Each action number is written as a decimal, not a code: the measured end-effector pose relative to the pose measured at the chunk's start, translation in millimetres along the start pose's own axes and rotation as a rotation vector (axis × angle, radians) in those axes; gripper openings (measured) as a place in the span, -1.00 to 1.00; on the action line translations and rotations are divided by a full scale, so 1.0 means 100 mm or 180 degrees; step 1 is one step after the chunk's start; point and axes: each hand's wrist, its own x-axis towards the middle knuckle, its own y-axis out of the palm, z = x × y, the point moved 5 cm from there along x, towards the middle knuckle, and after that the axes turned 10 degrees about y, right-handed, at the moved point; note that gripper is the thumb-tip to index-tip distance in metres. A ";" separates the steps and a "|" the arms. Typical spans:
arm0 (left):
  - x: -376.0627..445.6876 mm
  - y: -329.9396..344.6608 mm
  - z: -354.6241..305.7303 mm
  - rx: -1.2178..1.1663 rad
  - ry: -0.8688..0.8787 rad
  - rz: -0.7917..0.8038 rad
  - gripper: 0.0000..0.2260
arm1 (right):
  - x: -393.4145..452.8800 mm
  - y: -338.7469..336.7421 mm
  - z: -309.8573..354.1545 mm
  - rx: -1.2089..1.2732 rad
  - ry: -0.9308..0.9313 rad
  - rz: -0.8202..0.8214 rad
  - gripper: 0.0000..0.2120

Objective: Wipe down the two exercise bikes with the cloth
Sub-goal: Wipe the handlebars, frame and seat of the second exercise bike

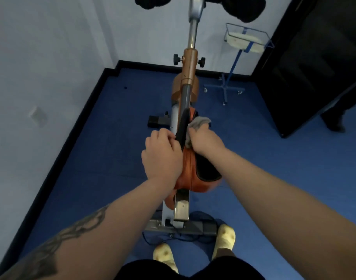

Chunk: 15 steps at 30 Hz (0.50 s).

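The grey cloth (199, 123) is bunched against the right side of the orange exercise bike's saddle (193, 168), gripped by the right hand (205, 141). The left hand (161, 154) curls over the saddle's left edge. The bike (188, 69) stands on blue floor (104, 158).

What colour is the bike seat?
Orange with black panels: the padded bike saddle, seen best in the head view.

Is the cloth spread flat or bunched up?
Bunched: the grey cloth sits crumpled in the right hand against the seat.
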 end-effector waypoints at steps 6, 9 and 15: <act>-0.02 -0.01 0.01 -0.0101 -0.0006 0.0038 -0.90 | -0.17 0.05 -0.07 0.0148 0.0051 -0.0042 -0.45; -0.02 0.00 -0.01 -0.0011 0.0009 0.0059 -0.91 | -0.10 0.01 -0.05 0.0181 0.0110 0.0014 -0.49; -0.02 0.00 0.03 -0.0100 -0.0032 0.0081 -0.90 | 0.04 0.00 0.16 0.0363 0.0366 -0.0128 -0.33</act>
